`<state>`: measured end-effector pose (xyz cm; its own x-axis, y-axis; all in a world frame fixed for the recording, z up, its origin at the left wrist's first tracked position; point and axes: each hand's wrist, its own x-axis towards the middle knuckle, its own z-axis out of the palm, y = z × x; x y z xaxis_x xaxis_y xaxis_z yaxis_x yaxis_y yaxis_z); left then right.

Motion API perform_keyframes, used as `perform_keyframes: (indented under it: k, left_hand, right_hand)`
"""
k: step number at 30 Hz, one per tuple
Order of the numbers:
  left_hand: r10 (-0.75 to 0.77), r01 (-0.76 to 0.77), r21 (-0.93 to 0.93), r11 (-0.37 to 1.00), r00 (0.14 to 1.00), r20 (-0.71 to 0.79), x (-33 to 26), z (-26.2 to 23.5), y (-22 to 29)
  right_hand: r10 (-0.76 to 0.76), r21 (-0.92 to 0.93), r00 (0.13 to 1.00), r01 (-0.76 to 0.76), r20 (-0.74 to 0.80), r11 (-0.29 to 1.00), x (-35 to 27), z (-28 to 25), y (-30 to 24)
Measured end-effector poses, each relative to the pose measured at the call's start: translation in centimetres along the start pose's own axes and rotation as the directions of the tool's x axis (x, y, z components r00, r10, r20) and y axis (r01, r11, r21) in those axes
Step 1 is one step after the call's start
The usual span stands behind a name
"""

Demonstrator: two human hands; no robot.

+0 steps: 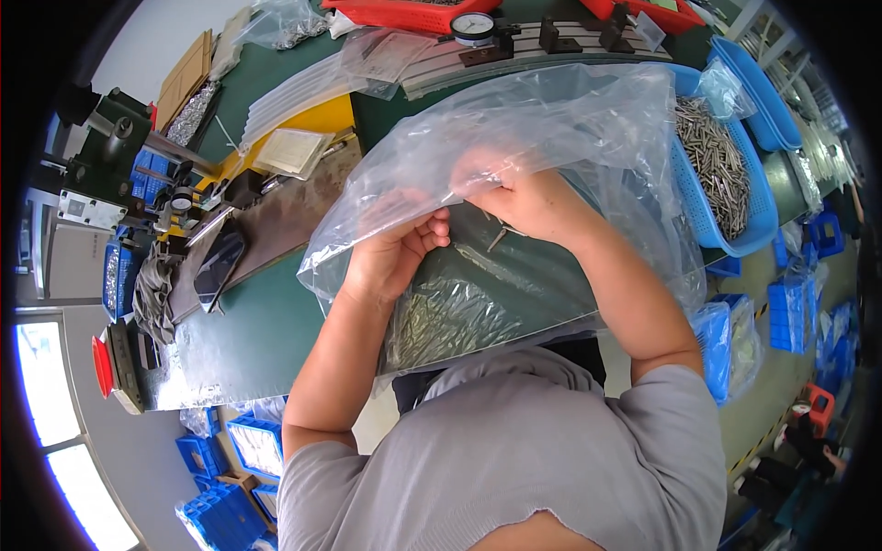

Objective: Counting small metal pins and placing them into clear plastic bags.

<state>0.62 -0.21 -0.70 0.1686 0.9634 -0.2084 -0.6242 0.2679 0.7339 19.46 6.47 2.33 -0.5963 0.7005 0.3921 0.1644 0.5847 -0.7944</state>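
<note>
- Left hand [397, 246]: grip clenched on the near edge of a large clear plastic bag [551, 129]; the fingers curl around the film.
- Right hand [524, 197]: partly under the bag film, grip pinching the bag's edge just beside the left hand.
- Clear plastic bag: held up above the green desk [266, 331], in front of the person's chest; it billows upward toward the far side.
- Small metal pins [441, 321]: heaped in the lower fold of the film, below both hands.
- Blue basket [726, 197]: on the right, filled with similar metal pins, partly behind the bag.
- Dial gauge [474, 28]: at the far edge of the desk, well apart from the hands.
- Dark metal plate [276, 225]: lies to the left.
</note>
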Motion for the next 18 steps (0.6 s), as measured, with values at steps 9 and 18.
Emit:
perform_keyframes:
  k: [9,18]
  left_hand:
    - [-0.008,0.010,-0.049,0.999,1.000,0.030,0.0,-0.1,0.0]
    - [-0.005,0.006,-0.045,0.999,1.000,0.011,0.2,0.0,-0.1]
  right_hand:
    - [0.202,0.256,0.973,-0.225,0.113,0.940,0.2,0.9,-0.6]
    - [0.221,0.337,0.973,-0.233,0.072,0.912,0.1,1.2,-0.1]
